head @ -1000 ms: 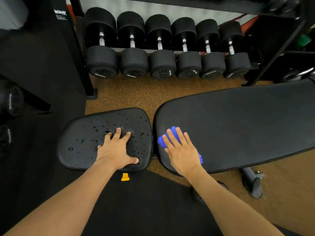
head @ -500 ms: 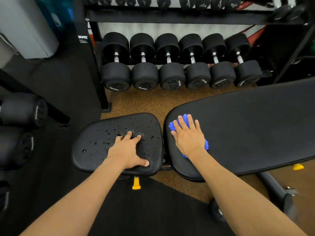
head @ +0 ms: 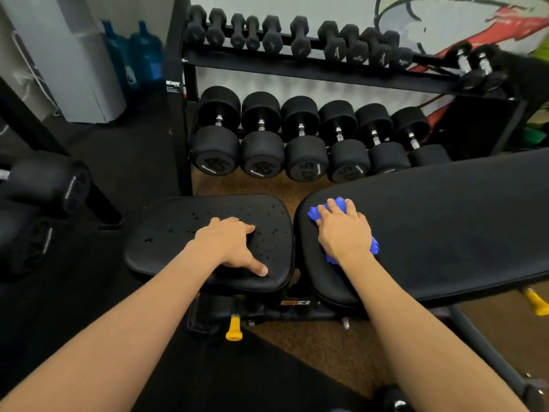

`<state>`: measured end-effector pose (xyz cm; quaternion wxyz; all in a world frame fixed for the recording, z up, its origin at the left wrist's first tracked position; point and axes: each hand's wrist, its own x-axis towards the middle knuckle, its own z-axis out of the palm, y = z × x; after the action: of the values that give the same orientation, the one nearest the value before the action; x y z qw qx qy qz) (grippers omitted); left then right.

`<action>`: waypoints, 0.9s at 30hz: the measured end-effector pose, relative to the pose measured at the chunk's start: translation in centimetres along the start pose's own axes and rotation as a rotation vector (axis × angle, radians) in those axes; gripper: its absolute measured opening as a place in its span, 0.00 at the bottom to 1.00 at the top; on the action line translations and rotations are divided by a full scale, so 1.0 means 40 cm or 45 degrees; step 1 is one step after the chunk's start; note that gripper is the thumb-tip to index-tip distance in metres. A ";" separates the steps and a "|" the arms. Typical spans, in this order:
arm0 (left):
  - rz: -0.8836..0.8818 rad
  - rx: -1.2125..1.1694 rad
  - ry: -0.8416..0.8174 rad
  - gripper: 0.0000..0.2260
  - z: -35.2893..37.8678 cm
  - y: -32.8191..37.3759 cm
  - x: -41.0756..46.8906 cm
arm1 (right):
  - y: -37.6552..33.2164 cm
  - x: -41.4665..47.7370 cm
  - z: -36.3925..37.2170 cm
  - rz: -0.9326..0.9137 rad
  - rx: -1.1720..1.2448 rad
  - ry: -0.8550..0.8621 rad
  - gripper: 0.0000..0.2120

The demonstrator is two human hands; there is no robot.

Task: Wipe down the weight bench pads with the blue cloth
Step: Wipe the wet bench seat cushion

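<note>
The black seat pad (head: 166,233) is dotted with water droplets. My left hand (head: 231,245) rests on it, fingers slightly bent and thumb stretched toward the near edge. Right of it lies the long black back pad (head: 445,221). The bunched blue cloth (head: 373,248) sits at that pad's left end. My right hand (head: 341,230) lies flat over the cloth and presses it onto the pad. Blue cloth shows past my fingertips and beside my wrist; the remainder is hidden under the palm.
A black rack behind the bench holds several large dumbbells (head: 261,150) low down and small ones (head: 300,34) on top. Yellow adjustment knobs (head: 233,328) stick out under the bench. Blue water jugs (head: 142,55) stand at the back left.
My right hand has slid the cloth a little toward the far side of the back pad. My left hand stays on the seat pad. The view has tilted upward.
</note>
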<state>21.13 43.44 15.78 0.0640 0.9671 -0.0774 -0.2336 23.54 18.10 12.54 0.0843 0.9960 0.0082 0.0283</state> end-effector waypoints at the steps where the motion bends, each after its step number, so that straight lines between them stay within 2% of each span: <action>1: 0.007 0.005 0.016 0.60 0.003 -0.005 0.003 | -0.024 -0.003 0.007 -0.049 -0.025 0.013 0.21; 5: 0.033 -0.002 0.054 0.63 0.008 -0.016 0.014 | -0.056 -0.113 0.011 -0.165 -0.087 -0.020 0.20; 8: 0.010 -0.026 -0.024 0.63 -0.010 -0.007 0.007 | -0.015 -0.210 0.008 -0.174 -0.092 0.071 0.20; 11: 0.009 -0.039 -0.030 0.60 -0.016 -0.004 0.012 | 0.023 -0.185 0.028 -0.191 -0.111 0.152 0.18; 15: 0.068 -0.052 0.040 0.62 0.008 -0.015 0.003 | -0.026 -0.037 0.018 0.063 0.057 0.121 0.17; 18: 0.173 -0.336 0.267 0.49 0.020 -0.049 -0.049 | -0.058 -0.013 -0.002 0.115 0.279 0.158 0.17; 21: 0.190 -0.489 0.680 0.34 0.025 -0.140 -0.088 | -0.049 -0.066 -0.042 0.165 0.753 0.267 0.15; 24: 0.061 -0.481 0.902 0.23 0.054 -0.261 -0.085 | -0.088 -0.124 -0.084 0.169 1.107 0.198 0.16; 27: -0.147 -0.542 1.001 0.20 0.081 -0.341 -0.074 | -0.181 -0.187 -0.066 -0.018 1.092 0.051 0.18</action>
<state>18.65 57.05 12.05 0.2728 0.9505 0.0567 0.1375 15.83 25.53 13.49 -0.3373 0.9401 0.0277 0.0411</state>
